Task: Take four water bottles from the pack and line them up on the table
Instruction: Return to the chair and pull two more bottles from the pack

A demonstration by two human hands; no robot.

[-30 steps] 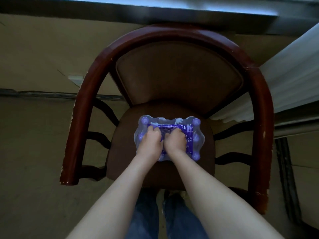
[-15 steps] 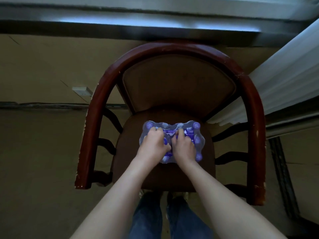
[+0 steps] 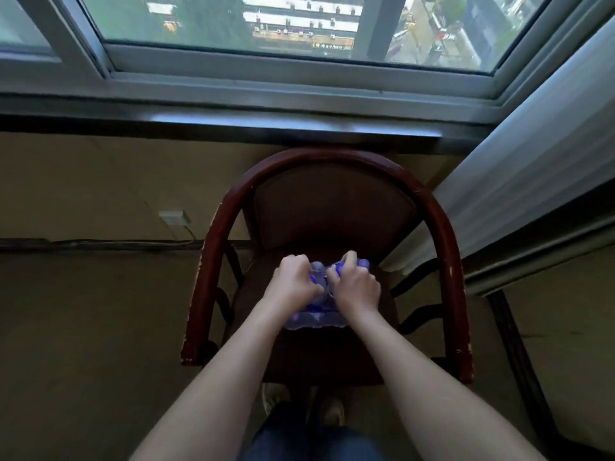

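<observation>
Both hands are gripping the top of a shrink-wrapped pack of water bottles [image 3: 316, 319]. The left hand [image 3: 292, 283] is curling into a fist on the left half of the pack, its fingers closed tight on the clear plastic wrap. The right hand [image 3: 355, 283] is doing the same on the right half, fingers bunching the wrap near a purple bottle cap [image 3: 364, 262] that is peeking out at the pack's 1 o'clock corner. The two fists are sitting just beside each other, with a little blue and clear plastic showing between them. More of the pack, with purple print, is showing below the wrists at 6 o'clock.

The pack is resting on the dark brown padded seat [image 3: 256, 294] of a wooden armchair [image 3: 213, 247], roughly at the seat's centre. The chair's curved reddish-brown frame is arching around the pack from 8 o'clock over 12 o'clock to 4 o'clock, with chipped paint along its edges.

Both bare forearms are reaching in from 6 o'clock. Below them, blue jeans [image 3: 309, 442] and light shoes [image 3: 274, 399] are standing at the chair's front edge.

Behind the chair at 12 o'clock, a window [image 3: 299, 24] is looking down on city buildings. A pale curtain [image 3: 532, 154] is hanging at 2 o'clock. A wall socket [image 3: 173, 217] is sitting on the beige wall at 10 o'clock.
</observation>
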